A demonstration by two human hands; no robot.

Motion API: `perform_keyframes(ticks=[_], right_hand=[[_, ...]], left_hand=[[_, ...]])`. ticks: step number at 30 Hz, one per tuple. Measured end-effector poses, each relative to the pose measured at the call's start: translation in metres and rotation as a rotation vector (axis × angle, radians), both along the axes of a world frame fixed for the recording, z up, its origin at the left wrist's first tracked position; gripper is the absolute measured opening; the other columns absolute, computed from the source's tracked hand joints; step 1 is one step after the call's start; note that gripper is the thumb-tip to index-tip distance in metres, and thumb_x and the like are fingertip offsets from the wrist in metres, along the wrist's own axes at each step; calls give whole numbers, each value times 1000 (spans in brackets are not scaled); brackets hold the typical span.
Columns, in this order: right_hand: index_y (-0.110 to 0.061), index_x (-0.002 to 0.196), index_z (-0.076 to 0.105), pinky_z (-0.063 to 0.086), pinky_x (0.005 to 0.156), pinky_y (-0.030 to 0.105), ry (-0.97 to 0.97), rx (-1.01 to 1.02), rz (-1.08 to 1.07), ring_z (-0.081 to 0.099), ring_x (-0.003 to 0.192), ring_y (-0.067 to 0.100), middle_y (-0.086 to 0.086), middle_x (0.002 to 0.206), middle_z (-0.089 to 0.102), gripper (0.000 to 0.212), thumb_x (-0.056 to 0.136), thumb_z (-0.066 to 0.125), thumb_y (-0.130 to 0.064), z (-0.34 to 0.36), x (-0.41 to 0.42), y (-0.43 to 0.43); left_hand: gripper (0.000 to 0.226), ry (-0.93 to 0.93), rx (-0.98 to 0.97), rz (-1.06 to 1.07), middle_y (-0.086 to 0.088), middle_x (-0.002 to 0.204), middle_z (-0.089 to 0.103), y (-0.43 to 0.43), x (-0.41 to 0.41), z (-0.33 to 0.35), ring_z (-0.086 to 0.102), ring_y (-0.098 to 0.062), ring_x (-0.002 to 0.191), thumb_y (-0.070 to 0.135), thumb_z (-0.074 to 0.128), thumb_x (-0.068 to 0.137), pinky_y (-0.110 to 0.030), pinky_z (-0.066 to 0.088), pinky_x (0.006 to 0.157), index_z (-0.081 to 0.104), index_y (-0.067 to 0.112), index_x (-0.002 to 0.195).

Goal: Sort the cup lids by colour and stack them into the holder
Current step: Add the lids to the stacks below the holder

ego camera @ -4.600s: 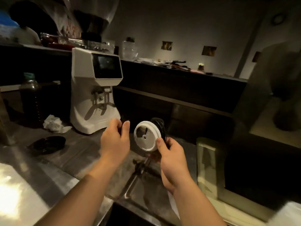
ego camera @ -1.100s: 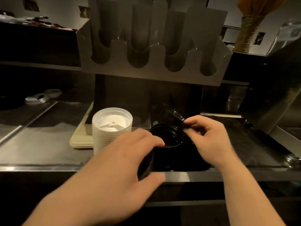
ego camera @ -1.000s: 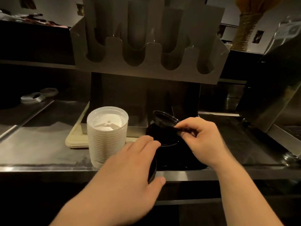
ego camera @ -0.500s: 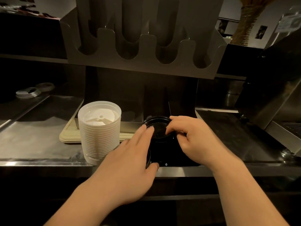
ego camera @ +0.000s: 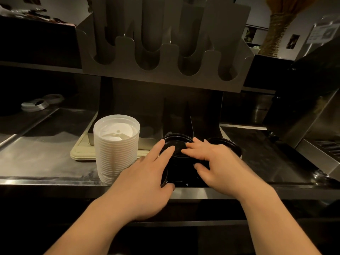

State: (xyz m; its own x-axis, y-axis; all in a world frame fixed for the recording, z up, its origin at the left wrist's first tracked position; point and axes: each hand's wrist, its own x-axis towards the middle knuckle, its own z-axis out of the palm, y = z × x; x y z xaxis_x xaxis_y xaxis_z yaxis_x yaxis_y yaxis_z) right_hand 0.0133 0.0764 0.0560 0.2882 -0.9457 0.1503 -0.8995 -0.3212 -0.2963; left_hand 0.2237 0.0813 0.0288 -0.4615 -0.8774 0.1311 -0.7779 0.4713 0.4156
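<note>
A: Where are the lids?

B: The black lid stack (ego camera: 176, 145) stands on the bench (ego camera: 46, 159), close to the front edge. The white lid stack (ego camera: 116, 146) stands just beside it, on the left. A pale tray (ego camera: 82, 154) lies behind that one. The holder (ego camera: 165, 76) sits up above them all.

A: What are the hands doing?

B: The left hand (ego camera: 147, 179) has its grip on the black lid stack. Its fingers lie on top and its thumb sits low at the front. The right hand (ego camera: 217, 162) grasps nothing. It is loose and spread, and its fingertips (ego camera: 188, 145) just rest on the top lid.

A: So what is the step?

B: It looks like the person is patting the black lids down so they sit straight.

A: How should the person do it well?

B: Push down softly and evenly, so no lid tips up. Keep that thumb low, so the bottom lids cannot slide out. The stack is near the edge of the bench and could fall off. To lift it, hold it from both sides. Go up slowly into one slot of the holder. Do not bump the white lid stack, or the second black stack (ego camera: 227, 144) just behind the right hand.
</note>
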Motion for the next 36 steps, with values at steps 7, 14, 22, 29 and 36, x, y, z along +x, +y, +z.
perform_keyframes(ticks=[7,14,22,29,36], right_hand=[[-41,152,33,0,128,43,-23,-5,46,4,152,-2,-22,160,30,71,95,60,-9,2,-3,5],[-33,120,65,51,96,20,-648,-359,67,60,117,3,-21,114,66,35,93,67,-11,7,15,39],[-34,112,64,52,83,19,-721,-482,97,62,108,14,-16,111,63,29,83,64,-36,12,18,55],[-24,124,62,52,99,32,-378,-600,132,55,122,11,-12,125,58,46,80,70,-35,2,4,45],[-21,90,75,53,67,16,-730,-438,-173,68,79,2,-10,78,72,18,99,60,-18,22,-5,11]], left_hand=[[69,337,115,60,31,158,20,4,-1,11,32,15,135,49,63,90,-19,34,108,22,57,145],[56,1672,832,-66,-23,122,69,15,-5,46,67,-39,113,50,48,89,-66,47,99,72,8,117],[58,1739,970,-191,-19,130,66,10,-17,43,63,-40,120,56,43,90,-58,39,109,74,17,118],[53,1720,933,-63,-22,123,69,4,-37,53,68,-40,111,55,46,92,-58,47,101,72,17,117],[47,1257,490,157,-1,108,75,-9,-43,63,73,-17,101,56,37,101,-41,56,87,68,23,113]])
